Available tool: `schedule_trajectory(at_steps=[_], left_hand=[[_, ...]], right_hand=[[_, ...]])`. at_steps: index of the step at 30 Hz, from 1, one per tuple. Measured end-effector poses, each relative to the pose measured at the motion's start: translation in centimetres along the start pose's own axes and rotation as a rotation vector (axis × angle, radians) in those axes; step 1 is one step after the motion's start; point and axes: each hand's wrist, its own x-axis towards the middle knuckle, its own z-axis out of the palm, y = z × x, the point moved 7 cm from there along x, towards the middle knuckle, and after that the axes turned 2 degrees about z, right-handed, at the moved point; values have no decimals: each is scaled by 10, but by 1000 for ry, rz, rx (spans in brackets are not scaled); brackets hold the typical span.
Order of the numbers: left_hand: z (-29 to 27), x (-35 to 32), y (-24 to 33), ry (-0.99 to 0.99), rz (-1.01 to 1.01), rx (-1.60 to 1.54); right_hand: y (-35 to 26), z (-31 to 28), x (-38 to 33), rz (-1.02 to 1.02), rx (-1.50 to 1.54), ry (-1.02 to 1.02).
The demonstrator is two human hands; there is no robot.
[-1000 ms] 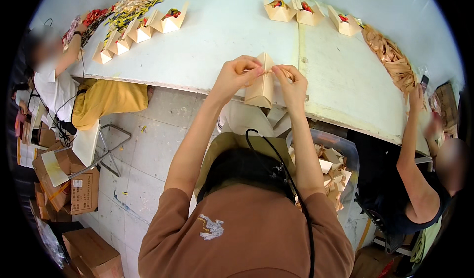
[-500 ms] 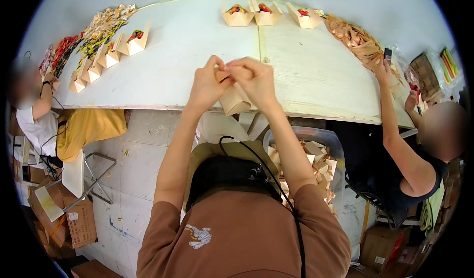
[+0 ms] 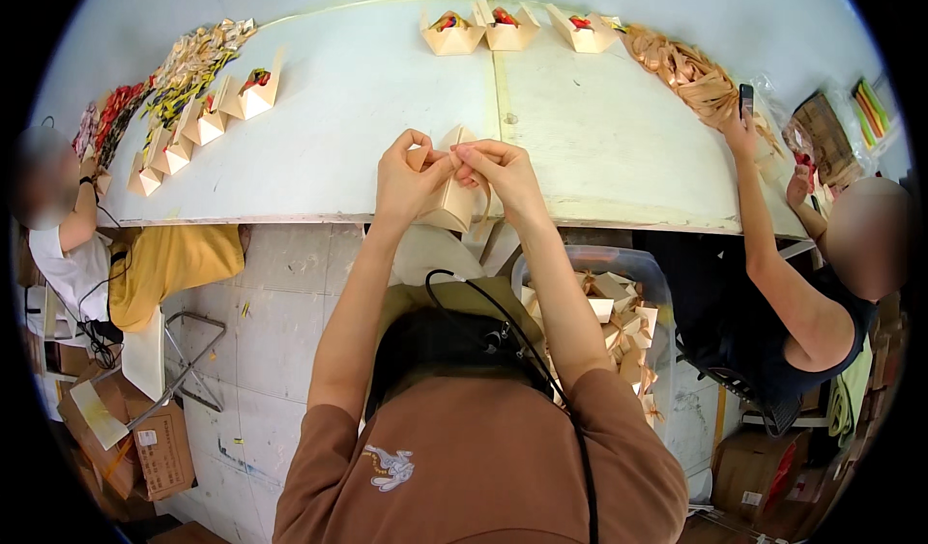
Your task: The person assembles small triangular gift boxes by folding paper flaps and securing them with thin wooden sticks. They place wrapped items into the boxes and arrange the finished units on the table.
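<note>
At the near table edge, a small cream paper box (image 3: 449,207) sits under and between my hands, apparently closed. My left hand (image 3: 409,178) is closed in a pinch on a tan ribbon, and a piece of it shows by the fingers. My right hand (image 3: 507,178) pinches the same ribbon (image 3: 486,199), whose tail hangs down beside the box. The fingertips of both hands meet over the box top. The exact knot or crossing between them is too small to make out.
Open boxes with colourful contents stand at the table's back (image 3: 505,34) and left (image 3: 210,118). Tan ribbons (image 3: 681,68) heap at the back right. A clear bin (image 3: 665,322) of finished-looking boxes is by my right side. Co-workers sit left and right; one holds a phone (image 3: 745,99).
Both hands have shifted slightly, and the box is now more upright below them. A ribbon tail now shows hanging by my right fingers. The view has moved a little.
</note>
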Motion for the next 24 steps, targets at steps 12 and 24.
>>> schedule_trajectory(at_steps=[12, 24], left_hand=[[12, -16, 39, 100, 298, 482], [10, -3, 15, 21, 94, 246]], right_hand=[[1, 6, -15, 112, 321, 56], [3, -4, -6, -1, 58, 106]])
